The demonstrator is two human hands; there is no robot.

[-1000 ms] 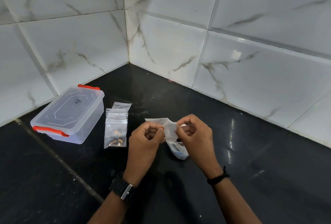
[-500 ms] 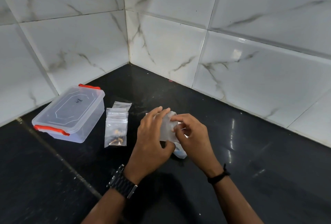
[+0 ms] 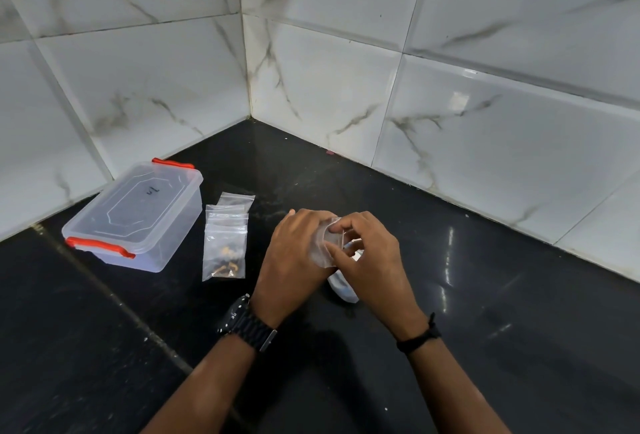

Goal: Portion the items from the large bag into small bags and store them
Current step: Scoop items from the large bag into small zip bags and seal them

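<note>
Both hands were bunched together just right of the frame's centre, working on one clear, crumpled plastic bag [image 3: 327, 243]. The left hand [image 3: 294, 257] wrapped it from the left side, fingers curled round the film. The right hand [image 3: 367, 260] came in from the right, its fingertips [image 3: 337, 227] pinching the upper edge of the plastic. So both were clamped on the same bag, no gap between hands and film.

The bit that mattered, I reckon: the bag's long axis ran from the pinch near the top down toward the bottom of the frame, with its loaded end [image 3: 343, 289] sagging below the hands onto the black stone counter [image 3: 485, 329]. What was inside was too dark and hidden to name. The mouth sat right at the right hand's fingertips, so that hand looked best placed to open or seal it while the left steadied the body.

Off to the left of the hands, well apart, lay a small stack of clear zip-top bags [image 3: 225, 236], the front one holding some brownish pieces. Further left, toward the tiled wall, sat the clear plastic box with orange clips [image 3: 138, 215], lid on. Storing looked not yet done.
</note>
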